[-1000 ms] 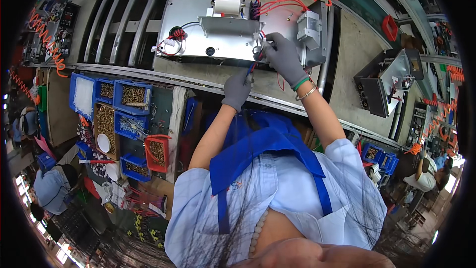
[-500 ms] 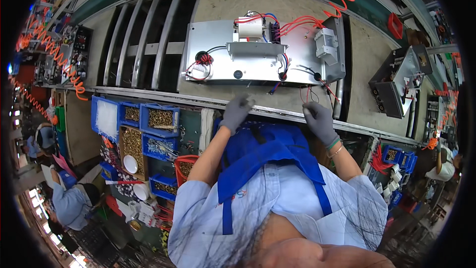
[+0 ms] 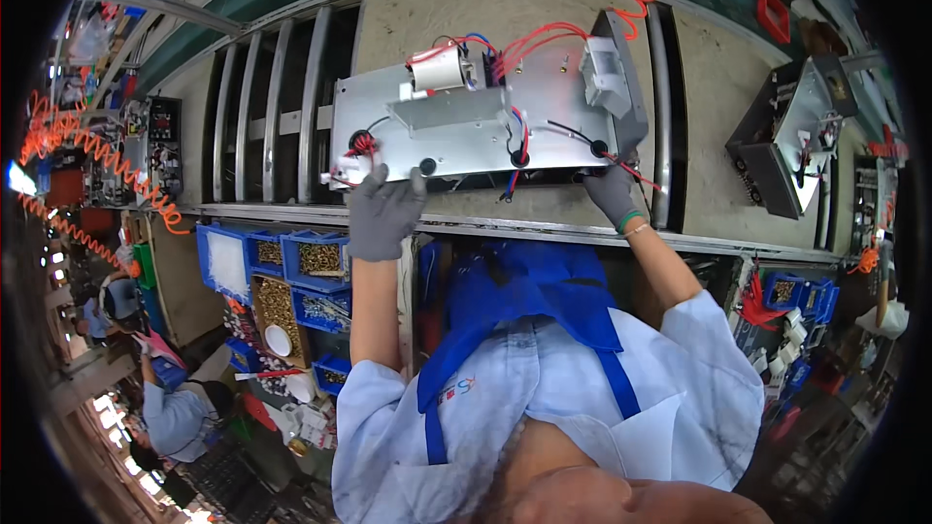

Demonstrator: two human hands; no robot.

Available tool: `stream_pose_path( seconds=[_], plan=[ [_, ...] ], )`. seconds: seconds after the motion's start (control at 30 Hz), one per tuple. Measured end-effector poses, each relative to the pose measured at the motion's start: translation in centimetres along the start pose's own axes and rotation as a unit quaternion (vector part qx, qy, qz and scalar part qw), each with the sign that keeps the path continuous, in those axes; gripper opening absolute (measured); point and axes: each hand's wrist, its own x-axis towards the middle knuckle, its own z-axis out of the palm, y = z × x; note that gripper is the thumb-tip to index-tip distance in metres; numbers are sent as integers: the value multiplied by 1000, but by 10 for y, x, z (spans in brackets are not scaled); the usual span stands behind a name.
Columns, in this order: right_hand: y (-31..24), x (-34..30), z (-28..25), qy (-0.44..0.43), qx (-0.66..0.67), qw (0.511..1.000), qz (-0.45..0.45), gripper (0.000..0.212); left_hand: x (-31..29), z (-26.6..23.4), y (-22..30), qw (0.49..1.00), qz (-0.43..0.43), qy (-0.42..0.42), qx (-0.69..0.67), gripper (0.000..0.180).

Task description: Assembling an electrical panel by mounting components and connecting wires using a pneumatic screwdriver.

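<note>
Honestly, both gloved hands, left hand (image 3: 382, 213) and right hand (image 3: 612, 192), clamp the metal chassis (image 3: 485, 121) edge; keep fingers off the red wires (image 3: 529, 39) when shifting it.

Both your hands are in grey knitted cloth gloves, matt and slightly fuzzy: the left hand (image 3: 383, 213) on the near left corner of the chassis, the right hand (image 3: 612, 192) at its near right corner. That chassis (image 3: 476, 121) is bare sheet metal, smooth, with a dull silvery sheen. Its wires (image 3: 529, 39) wear glossy red and blue plastic sleeving. The worktop (image 3: 544, 10) looks matt, rough and scuffed, beige. Metal rails (image 3: 262, 116) along its left edge are brushed and grey. Below the near edge, blue plastic bins (image 3: 316, 257) shine slightly. Your apron (image 3: 524, 301) is matt blue cloth.
</note>
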Motion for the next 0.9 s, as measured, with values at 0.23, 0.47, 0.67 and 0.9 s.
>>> stream_pose_path(
  seconds=[0.23,0.47,0.67,0.9],
  plan=[
    [-115,-17,-79,35,178,981,-63,49,-1,90,47,998,-58,19,-29,43],
    [-159,48,-95,2,62,998,-17,58,81,121,57,999,18,39,19,26],
    [-164,28,-94,6,71,997,-29,62,94,100,49,973,67,18,221,31],
    [-175,17,-101,39,16,996,-77,59,38,118,-47,148,488,-192,838,39]
  ],
)
